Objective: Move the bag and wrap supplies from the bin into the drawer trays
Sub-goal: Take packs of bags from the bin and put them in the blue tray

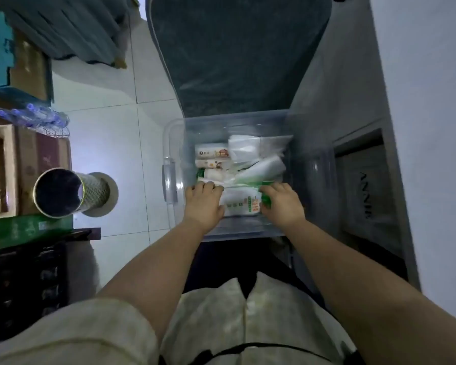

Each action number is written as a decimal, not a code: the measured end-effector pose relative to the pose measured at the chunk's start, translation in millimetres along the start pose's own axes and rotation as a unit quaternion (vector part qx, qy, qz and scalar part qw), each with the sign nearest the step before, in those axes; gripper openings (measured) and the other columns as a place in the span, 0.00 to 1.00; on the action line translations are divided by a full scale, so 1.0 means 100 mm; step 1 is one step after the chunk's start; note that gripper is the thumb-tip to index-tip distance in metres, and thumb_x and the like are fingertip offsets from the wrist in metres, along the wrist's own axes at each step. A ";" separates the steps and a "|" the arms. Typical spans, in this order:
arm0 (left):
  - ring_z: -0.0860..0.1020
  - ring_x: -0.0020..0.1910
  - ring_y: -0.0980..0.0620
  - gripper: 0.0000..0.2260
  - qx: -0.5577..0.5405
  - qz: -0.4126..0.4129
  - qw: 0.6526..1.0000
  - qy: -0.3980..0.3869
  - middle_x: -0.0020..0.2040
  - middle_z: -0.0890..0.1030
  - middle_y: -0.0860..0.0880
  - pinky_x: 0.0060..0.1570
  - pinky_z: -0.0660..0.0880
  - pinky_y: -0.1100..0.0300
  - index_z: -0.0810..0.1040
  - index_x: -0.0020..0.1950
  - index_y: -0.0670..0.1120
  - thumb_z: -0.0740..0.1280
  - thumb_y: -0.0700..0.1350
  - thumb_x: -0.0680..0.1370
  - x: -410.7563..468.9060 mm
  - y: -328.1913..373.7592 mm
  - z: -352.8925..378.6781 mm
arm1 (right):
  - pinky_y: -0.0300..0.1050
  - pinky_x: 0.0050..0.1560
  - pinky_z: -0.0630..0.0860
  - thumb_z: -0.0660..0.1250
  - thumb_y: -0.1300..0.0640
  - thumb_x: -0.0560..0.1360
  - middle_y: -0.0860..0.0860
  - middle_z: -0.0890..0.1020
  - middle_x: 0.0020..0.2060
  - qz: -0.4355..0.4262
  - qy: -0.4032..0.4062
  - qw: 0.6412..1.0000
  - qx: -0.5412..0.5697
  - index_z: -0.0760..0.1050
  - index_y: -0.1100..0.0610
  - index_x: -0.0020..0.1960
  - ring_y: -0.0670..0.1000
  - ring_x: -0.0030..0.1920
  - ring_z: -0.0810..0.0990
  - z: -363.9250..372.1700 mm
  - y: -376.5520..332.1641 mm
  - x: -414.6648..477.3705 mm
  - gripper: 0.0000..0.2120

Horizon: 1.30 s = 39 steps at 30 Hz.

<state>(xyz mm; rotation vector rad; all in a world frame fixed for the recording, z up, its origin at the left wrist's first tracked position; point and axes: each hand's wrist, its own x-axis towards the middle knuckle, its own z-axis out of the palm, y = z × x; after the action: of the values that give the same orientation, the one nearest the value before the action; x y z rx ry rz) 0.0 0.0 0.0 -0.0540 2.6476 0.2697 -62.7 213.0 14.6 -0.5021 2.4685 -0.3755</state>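
**Desk:** What fills the frame?

**Photographer:** A clear plastic bin point(173, 180) on the tiled floor point(103, 122), seen from above, with two bare forearms reaching into it.

**Desk:** And the hands?

**Photographer:** The left hand point(204, 204) curls its fingers over the left end of a white-and-green pack point(241, 204). The right hand point(282, 206) grips the right end, fingers bent round the green edge. The pack sits at the bin's 6 o'clock side, just inside the near wall. I cannot tell whether it is lifted or resting.

**Desk:** The other supplies?

**Photographer:** They are in the bin too. Small printed packs point(212, 154) are stacked at 10 o'clock, clear bags point(244, 147) at 12 and a roll of white bags point(263, 167) at 2.

**Desk:** Surroundings?

**Photographer:** A metal cylinder point(61, 192) stands at 9 o'clock from the bin, with blurred cardboard boxes point(27, 164) beyond it.
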 end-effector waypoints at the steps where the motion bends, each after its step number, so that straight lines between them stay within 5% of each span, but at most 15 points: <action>1: 0.69 0.59 0.44 0.20 -0.013 -0.004 1.000 -0.022 0.60 0.74 0.48 0.57 0.62 0.48 0.71 0.65 0.50 0.64 0.52 0.74 0.07 -0.04 0.02 | 0.54 0.60 0.69 0.68 0.53 0.73 0.54 0.76 0.61 0.005 -0.017 1.000 -0.007 0.73 0.53 0.64 0.58 0.62 0.69 0.03 -0.01 0.09 0.20; 12: 0.65 0.65 0.43 0.30 -0.038 0.030 0.990 -0.131 0.68 0.69 0.45 0.61 0.64 0.45 0.62 0.72 0.49 0.67 0.54 0.73 0.87 -0.05 0.58 | 0.53 0.61 0.62 0.68 0.52 0.71 0.55 0.72 0.61 0.004 -0.086 0.995 -0.049 0.71 0.53 0.65 0.58 0.65 0.64 0.43 0.22 0.77 0.24; 19: 0.65 0.66 0.43 0.33 -0.089 -0.001 0.985 -0.147 0.68 0.69 0.45 0.61 0.64 0.46 0.63 0.72 0.49 0.70 0.53 0.69 1.00 0.10 0.84 | 0.59 0.57 0.71 0.74 0.57 0.67 0.60 0.77 0.57 -0.061 -0.056 0.997 0.008 0.76 0.60 0.59 0.65 0.61 0.70 0.58 0.52 0.77 0.22; 26: 0.69 0.60 0.41 0.23 -0.047 -0.034 0.980 -0.191 0.60 0.72 0.44 0.59 0.65 0.47 0.68 0.66 0.52 0.67 0.42 0.72 0.85 0.27 0.84 | 0.60 0.58 0.71 0.75 0.54 0.65 0.59 0.78 0.56 -0.066 -0.044 0.996 0.037 0.76 0.59 0.59 0.63 0.61 0.71 0.50 0.69 0.67 0.24; 39: 0.74 0.53 0.42 0.16 -0.069 -0.028 0.995 0.070 0.54 0.79 0.44 0.49 0.68 0.50 0.73 0.57 0.47 0.69 0.38 0.71 0.50 0.44 -0.64 | 0.56 0.56 0.73 0.75 0.56 0.67 0.57 0.79 0.54 -0.162 0.136 0.977 0.024 0.77 0.59 0.58 0.61 0.56 0.75 -0.88 0.37 0.26 0.21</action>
<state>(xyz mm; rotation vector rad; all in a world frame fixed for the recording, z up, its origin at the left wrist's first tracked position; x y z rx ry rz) -77.5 30.6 40.6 -0.1998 2.7566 0.4436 -144.8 248.1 57.1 -0.8892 2.6306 -0.6714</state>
